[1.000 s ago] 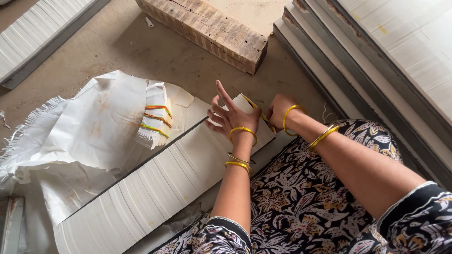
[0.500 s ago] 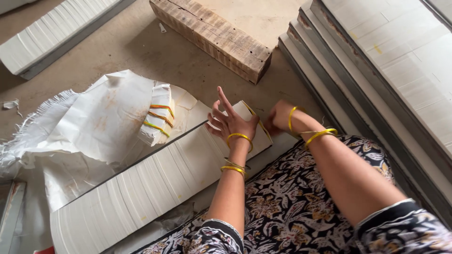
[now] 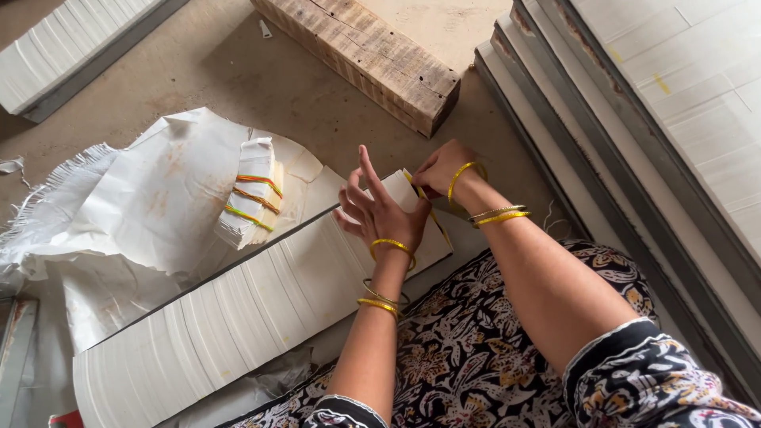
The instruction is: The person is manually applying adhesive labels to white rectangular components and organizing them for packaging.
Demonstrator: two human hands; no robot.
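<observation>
Long row of white paper sheets [image 3: 238, 317] on the concrete floor [image 3: 198, 71], both hands at its far end.

Left hand [image 3: 380, 210] resting on top of the row's end, fingers spread wide, gripping nothing. Right hand [image 3: 440, 166] just beyond it, fingers pinched together on a yellow rubber band [image 3: 420, 194] at the row's end corner. Left of the row, a banded bundle of paper [image 3: 254, 194] lying on a torn white sack [image 3: 135, 206]. Beyond the row's end, a wooden block [image 3: 365, 55]. Right of the row, stacked metal trays [image 3: 634, 135] filled with white sheets.
</observation>
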